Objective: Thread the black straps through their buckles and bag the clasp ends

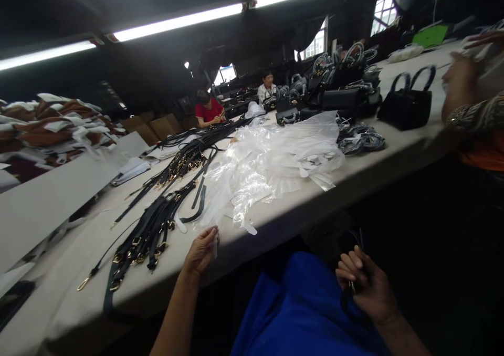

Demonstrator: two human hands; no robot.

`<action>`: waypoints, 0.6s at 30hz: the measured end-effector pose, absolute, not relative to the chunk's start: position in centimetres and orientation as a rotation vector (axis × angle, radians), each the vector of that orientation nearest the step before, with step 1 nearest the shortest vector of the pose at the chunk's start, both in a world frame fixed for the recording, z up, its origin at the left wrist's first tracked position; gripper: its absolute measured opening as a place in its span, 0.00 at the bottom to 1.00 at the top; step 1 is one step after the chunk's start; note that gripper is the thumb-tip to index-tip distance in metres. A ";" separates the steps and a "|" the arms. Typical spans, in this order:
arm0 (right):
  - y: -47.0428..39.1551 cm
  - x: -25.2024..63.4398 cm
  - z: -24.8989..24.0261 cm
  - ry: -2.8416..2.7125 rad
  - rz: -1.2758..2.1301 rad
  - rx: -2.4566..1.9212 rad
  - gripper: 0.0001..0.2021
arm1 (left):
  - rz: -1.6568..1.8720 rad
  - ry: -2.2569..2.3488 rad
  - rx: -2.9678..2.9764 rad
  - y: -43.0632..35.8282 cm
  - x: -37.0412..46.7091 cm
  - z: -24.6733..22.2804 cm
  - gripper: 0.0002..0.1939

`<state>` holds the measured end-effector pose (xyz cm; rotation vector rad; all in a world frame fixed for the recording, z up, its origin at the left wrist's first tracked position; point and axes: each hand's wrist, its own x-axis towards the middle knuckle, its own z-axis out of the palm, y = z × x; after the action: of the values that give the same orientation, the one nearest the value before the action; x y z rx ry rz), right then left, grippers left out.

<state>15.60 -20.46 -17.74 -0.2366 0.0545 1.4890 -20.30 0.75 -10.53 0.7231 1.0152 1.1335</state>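
Black strap [348, 295] gripped in right hand [368, 285], dangling beneath, left hand [200, 251] pinching clear plastic [214, 249]

Dark item [347, 299]: partly hidden in right grip [364, 282]
Clear piece [214, 248]: at left grip [200, 251], too small to tell
Co-worker's hand [461, 77]: blurred, beyond right grip

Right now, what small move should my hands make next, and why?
Probably bring your right hand toward your left hand: the right holds what looks like a dark strap off the table, while the left pinches a small, clear-looking piece by the table's edge.
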 end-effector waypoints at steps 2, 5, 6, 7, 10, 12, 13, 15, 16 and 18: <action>-20.3 15.6 -17.7 0.065 1.497 -0.224 0.17 | 1.134 1.021 0.731 1.0 -20.4 -10.8 0.08; -19.8 15.6 -16.9 0.051 1.503 -0.225 0.17 | 1.165 1.028 0.751 1.0 -20.4 -10.8 0.10; -19.6 15.6 -16.4 0.041 1.503 -0.230 0.17 | 1.175 1.035 0.759 0.9 -20.3 -10.7 0.12; -19.3 15.6 -15.9 0.029 1.502 -0.238 0.17 | 1.184 1.043 0.767 0.8 -20.1 -10.6 0.13; -18.1 15.3 -14.5 -0.030 1.503 -0.298 0.17 | 1.207 1.070 0.801 0.3 -19.0 -10.3 0.17; -17.0 14.7 -13.7 -0.099 1.508 -0.406 0.13 | 1.217 1.071 0.823 -0.1 -17.8 -10.3 0.19; -16.4 14.3 -13.4 -0.151 1.510 -0.479 0.11 | 1.218 1.068 0.829 -0.4 -17.1 -10.3 0.20; -15.2 12.9 -12.8 -0.282 1.522 -0.629 0.11 | 1.215 1.058 0.827 -0.8 -15.6 -10.5 0.21; -14.5 12.1 -12.4 -0.357 1.540 -0.689 0.14 | 1.214 1.054 0.821 -0.9 -14.9 -10.5 0.21; -13.2 10.4 -11.6 -0.487 1.599 -0.763 0.22 | 1.223 1.056 0.816 -1.2 -13.6 -10.5 0.21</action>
<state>10.37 -13.15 -11.64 -0.7627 -0.4873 1.5991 -13.56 -1.20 -10.55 0.8164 1.0559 1.2231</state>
